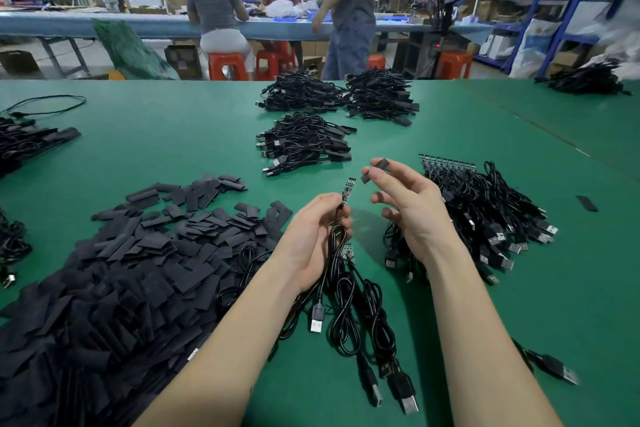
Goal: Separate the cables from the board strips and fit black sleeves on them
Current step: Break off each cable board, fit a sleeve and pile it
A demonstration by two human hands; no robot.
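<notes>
Above the green desk (173, 135), the left hand (313, 236) fingers pinch a limp cable (335, 246) just below its small, fragile-looking board (347, 188), while the right hand (408, 204) fingertips pinch a light, floppy sleeve (374, 170), best held at its rim.

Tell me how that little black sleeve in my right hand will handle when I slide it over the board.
The black sleeve looks thin and flat, so it probably flexes and needs opening first. The right hand pinches it with fingertips alone, suggesting it is very light. It likely won't roll.

Blue shelving (540, 7) and orange stools (227, 66) behind green table (173, 135).
</notes>
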